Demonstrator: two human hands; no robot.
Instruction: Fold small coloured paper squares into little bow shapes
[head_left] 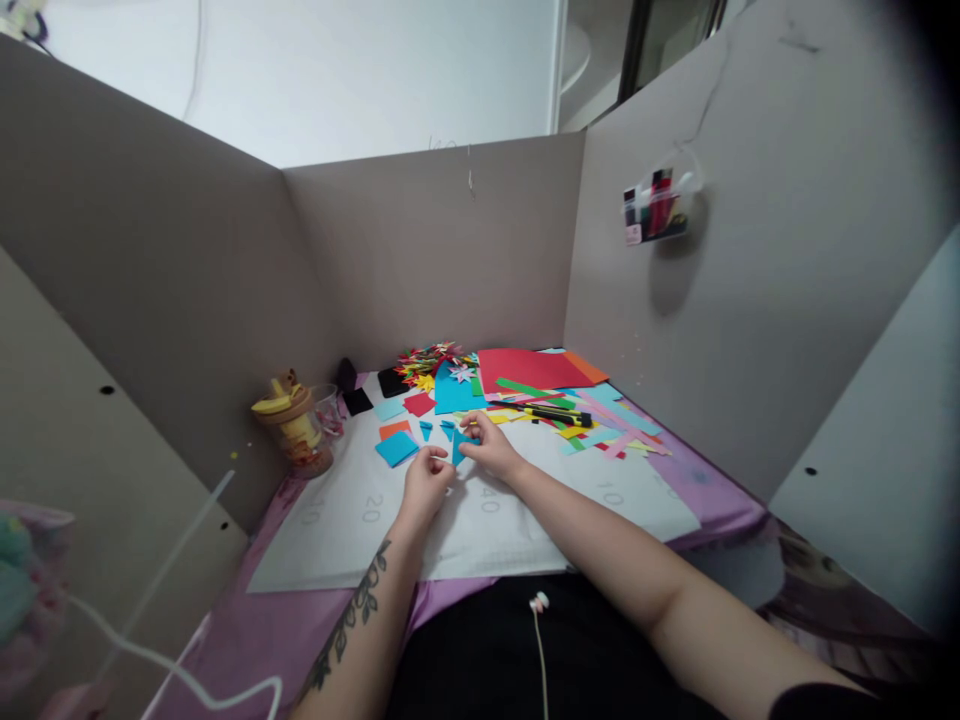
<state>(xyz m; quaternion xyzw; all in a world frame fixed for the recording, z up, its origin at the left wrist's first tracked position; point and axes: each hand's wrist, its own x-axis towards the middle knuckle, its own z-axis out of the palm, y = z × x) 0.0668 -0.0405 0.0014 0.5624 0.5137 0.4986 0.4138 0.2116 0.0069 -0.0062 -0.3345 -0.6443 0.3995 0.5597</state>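
Both my hands meet over a white cutting mat (352,520). My left hand (425,487) has its fingers curled together beside a small folded blue paper piece (460,447). My right hand (491,447) pinches that blue piece from the right. Just beyond lie two more small blue folded pieces (437,429) and a blue paper square (395,449) with an orange square (394,428) behind it.
A heap of coloured paper sheets and strips (540,385) fills the back right, with a utility knife (551,412) on it and folded paper stars (431,362) behind. A jar with a yellow figure (294,425) stands left. Cardboard walls enclose the desk; a pen holder (654,210) hangs on the right wall.
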